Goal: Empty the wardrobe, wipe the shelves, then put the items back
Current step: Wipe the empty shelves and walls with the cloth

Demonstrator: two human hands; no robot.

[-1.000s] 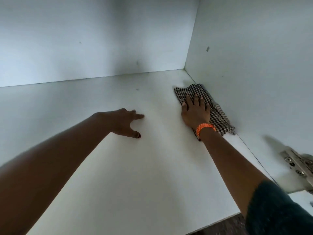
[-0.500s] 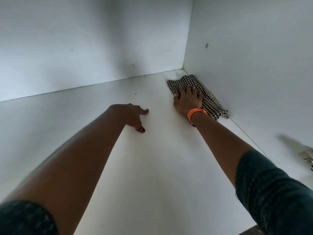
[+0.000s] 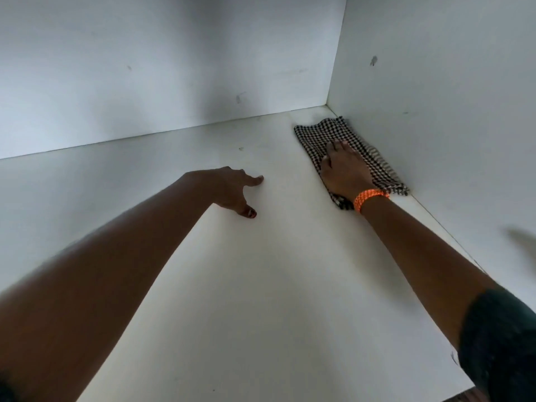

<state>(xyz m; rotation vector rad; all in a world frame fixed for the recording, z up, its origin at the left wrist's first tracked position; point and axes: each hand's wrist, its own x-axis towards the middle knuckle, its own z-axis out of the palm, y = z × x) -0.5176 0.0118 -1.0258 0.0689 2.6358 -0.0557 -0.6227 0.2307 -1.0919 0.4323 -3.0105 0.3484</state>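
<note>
The right hand [image 3: 343,172] presses flat on a checked cloth [image 3: 324,134] in the shelf's [image 3: 261,285] far right corner. The left hand [image 3: 229,190] rests spread, holding nothing.

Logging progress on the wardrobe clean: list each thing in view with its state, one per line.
checkered cloth: spread flat on the shelf, by the right wall near the back corner.
right hand: pressing on the cloth.
left hand: holds nothing, fingertips resting on the shelf.
shelf: bare of items, small specks near the back.
orange wristband: on the right wrist.
</note>
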